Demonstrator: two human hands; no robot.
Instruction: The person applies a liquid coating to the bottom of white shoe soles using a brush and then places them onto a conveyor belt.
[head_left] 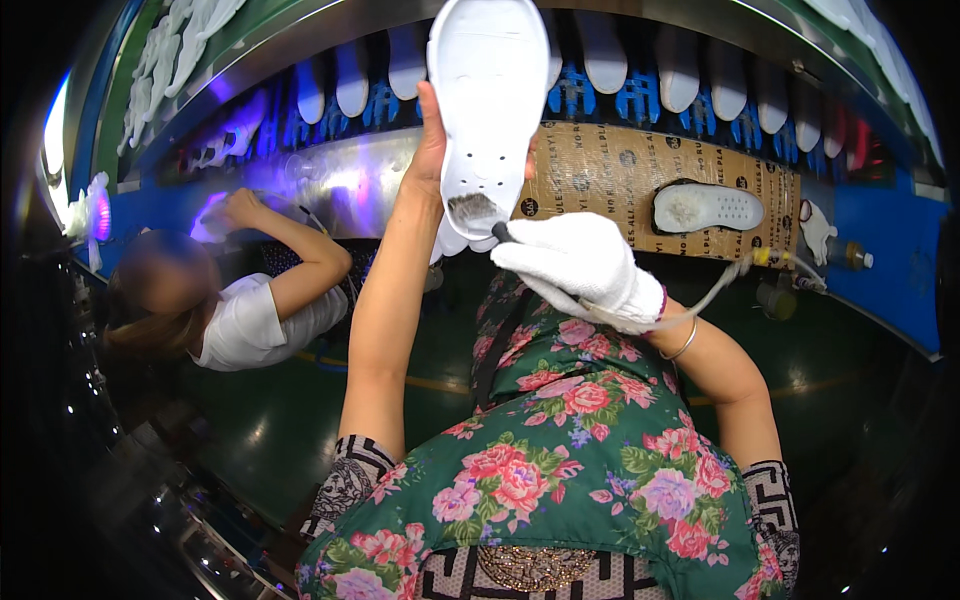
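The bare left hand (430, 150) is gripping a white, foot-shaped moulded sole (490, 100), thumb lying along its left edge and fingertips showing at its right, and that sole is being held up above the bench, its lower end overhanging the near edge and showing a grey-black patch below small holes. Over on the right, the right hand in a white knitted glove (575, 260) is closing its fingers around a small black-tipped tool (501, 232), mostly hidden, the tip sitting right by the sole's lower end; whether they are touching, I cannot tell. A pale flexible tube (715, 285) is running from the glove toward the bench's right end. Now the writing: a brown cardboard sheet (600, 180) is carrying rows of dark printed lettering and round emblems. Near its right edge a second white sole (740, 208) is lying flat. Along the far edge, white soles are standing over blue holders (637, 98). Leftward, a co-worker (265, 320) is working in violet light above a dark green floor (260, 420).
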